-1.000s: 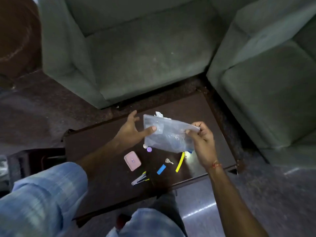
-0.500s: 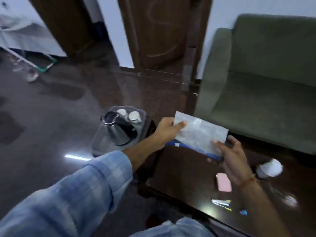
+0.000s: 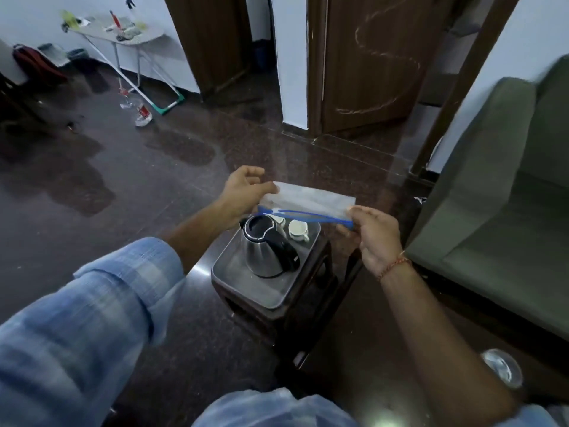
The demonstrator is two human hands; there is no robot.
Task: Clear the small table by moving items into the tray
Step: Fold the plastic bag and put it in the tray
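Observation:
I hold a clear plastic zip bag [image 3: 311,197] with a blue seal strip stretched level between both hands, just above the far end of the tray. My left hand [image 3: 243,189] pinches its left corner and my right hand [image 3: 372,238] pinches its right corner. Below it a grey tray [image 3: 246,285] rests on a dark wooden stool and holds a steel kettle [image 3: 268,248] with a black handle and two white cups [image 3: 298,231]. The small dark table [image 3: 385,349] shows only at the lower right, with a round shiny object [image 3: 500,368] on it.
A green sofa [image 3: 498,223] stands to the right of the stool. Dark glossy floor spreads left and ahead. Brown doors [image 3: 363,57] are at the back, and a folding board with clutter [image 3: 123,32] stands at the far left.
My view swung left from the small table to the stool. Both hands carried the bag from over the table to above the tray, and it now lies flatter.

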